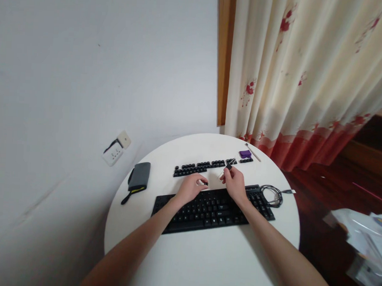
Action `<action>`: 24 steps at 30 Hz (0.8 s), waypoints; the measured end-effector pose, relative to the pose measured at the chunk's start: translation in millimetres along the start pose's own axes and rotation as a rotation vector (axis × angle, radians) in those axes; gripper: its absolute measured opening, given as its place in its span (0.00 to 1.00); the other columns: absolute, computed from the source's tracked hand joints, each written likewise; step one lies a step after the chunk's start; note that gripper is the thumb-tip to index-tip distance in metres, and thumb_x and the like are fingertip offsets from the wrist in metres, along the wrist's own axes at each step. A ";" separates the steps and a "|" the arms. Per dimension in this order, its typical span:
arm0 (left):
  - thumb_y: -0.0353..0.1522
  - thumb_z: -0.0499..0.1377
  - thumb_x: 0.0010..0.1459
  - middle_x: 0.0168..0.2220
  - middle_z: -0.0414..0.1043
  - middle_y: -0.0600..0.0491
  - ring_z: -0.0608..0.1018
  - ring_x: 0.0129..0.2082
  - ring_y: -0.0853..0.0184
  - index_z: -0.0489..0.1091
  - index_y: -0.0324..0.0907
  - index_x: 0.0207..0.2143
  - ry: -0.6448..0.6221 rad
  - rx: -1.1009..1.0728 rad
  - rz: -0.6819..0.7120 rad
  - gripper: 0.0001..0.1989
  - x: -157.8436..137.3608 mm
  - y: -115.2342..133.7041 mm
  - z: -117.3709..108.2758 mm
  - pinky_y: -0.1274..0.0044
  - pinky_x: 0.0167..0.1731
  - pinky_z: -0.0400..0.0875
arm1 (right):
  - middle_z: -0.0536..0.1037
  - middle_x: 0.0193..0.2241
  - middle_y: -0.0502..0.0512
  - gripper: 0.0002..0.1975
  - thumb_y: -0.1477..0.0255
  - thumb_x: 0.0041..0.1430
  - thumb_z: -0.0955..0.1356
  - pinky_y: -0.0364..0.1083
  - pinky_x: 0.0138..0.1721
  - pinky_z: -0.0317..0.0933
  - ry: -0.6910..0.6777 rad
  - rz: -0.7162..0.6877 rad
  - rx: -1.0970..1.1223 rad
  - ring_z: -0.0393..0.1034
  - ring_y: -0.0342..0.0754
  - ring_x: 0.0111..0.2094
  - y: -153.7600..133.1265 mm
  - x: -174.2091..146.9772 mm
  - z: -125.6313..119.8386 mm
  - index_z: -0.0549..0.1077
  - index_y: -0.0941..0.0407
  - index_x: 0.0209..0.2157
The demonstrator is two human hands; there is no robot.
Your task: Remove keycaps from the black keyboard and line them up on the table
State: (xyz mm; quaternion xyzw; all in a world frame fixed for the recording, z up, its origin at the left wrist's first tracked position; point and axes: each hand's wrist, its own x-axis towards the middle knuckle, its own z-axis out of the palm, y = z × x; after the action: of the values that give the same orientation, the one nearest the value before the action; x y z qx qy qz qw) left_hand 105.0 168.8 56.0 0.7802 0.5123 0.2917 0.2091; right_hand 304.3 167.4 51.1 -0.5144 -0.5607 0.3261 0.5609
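Observation:
A black keyboard [211,219] lies across the white round table, under both forearms. My left hand [191,188] is over its back edge, with thumb and fingers closed on a small black keycap [206,184]. To its right, my right hand [235,182] grips a keycap puller with a black middle [229,166] and thin wire ends. The two hands are apart, and the puller does not touch the keycap. Behind them, loose black keycaps [189,171] stand in rows on the table. My wrists hide part of the keyboard.
A grey zipped case [139,175] lies at the left of the table [204,263]. At the back right are a folded purple cloth [245,154] and a thin brush [253,152]. The coiled USB cable [276,196] sits right of the keyboard. A wall and a curtain [276,100] stand behind.

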 end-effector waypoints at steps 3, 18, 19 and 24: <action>0.31 0.68 0.51 0.36 0.80 0.52 0.78 0.38 0.62 0.80 0.44 0.33 -0.088 0.179 0.024 0.05 19.5 -5.8 11.1 0.73 0.43 0.69 | 0.76 0.20 0.55 0.19 0.59 0.64 0.62 0.44 0.26 0.61 0.039 -0.005 -0.009 0.70 0.47 0.21 1.1 4.3 -4.2 0.68 0.56 0.24; 0.33 0.68 0.51 0.45 0.70 0.47 0.68 0.48 0.56 0.76 0.43 0.46 0.047 0.433 0.089 0.18 64.4 -12.6 32.4 0.67 0.51 0.65 | 0.76 0.21 0.53 0.18 0.59 0.64 0.63 0.43 0.25 0.60 -0.006 -0.019 0.099 0.67 0.44 0.21 -6.6 6.7 -8.0 0.68 0.56 0.25; 0.34 0.69 0.50 0.47 0.69 0.47 0.67 0.49 0.55 0.74 0.44 0.49 0.067 0.436 0.079 0.22 65.0 -13.2 33.2 0.66 0.52 0.64 | 0.76 0.21 0.53 0.18 0.59 0.64 0.63 0.43 0.26 0.60 -0.009 -0.019 0.102 0.67 0.44 0.21 -6.3 6.9 -8.1 0.68 0.56 0.25; 0.36 0.70 0.49 0.52 0.63 0.48 0.63 0.53 0.53 0.71 0.48 0.51 0.115 0.454 0.016 0.26 68.8 -16.7 33.1 0.64 0.53 0.62 | 0.76 0.21 0.53 0.18 0.59 0.64 0.63 0.42 0.25 0.60 -0.009 -0.023 0.117 0.67 0.44 0.21 -3.7 8.4 -7.7 0.68 0.56 0.25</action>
State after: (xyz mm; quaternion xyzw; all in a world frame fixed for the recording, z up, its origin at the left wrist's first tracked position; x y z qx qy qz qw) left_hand 136.8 237.8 37.6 0.7933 0.5698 0.2145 -0.0036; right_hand 312.3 172.8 58.2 -0.4727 -0.5491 0.3545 0.5911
